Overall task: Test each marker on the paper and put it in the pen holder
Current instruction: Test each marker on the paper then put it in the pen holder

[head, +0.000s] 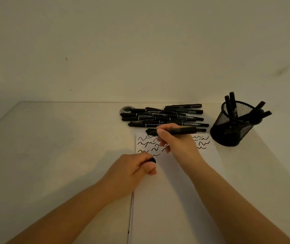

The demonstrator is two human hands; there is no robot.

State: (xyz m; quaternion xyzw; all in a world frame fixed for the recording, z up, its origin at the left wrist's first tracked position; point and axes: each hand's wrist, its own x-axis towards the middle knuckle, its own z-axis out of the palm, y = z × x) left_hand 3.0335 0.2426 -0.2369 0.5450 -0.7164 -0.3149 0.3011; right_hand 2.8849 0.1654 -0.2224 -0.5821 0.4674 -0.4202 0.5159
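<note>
From the head view, the right hand [177, 140] has its fingers closed around a black marker [179, 130] above the scribbled paper [175, 191] on the worktop [61, 147], the left hand [133, 171] pinches a black cap [152, 160], and the mesh pen holder [232, 127] stands just right of the paper

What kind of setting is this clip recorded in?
Probably a plain desk against a bare wall, in an office or at home. A pale table holds a pile of black markers, a mesh pen holder and scribbled paper.
</note>
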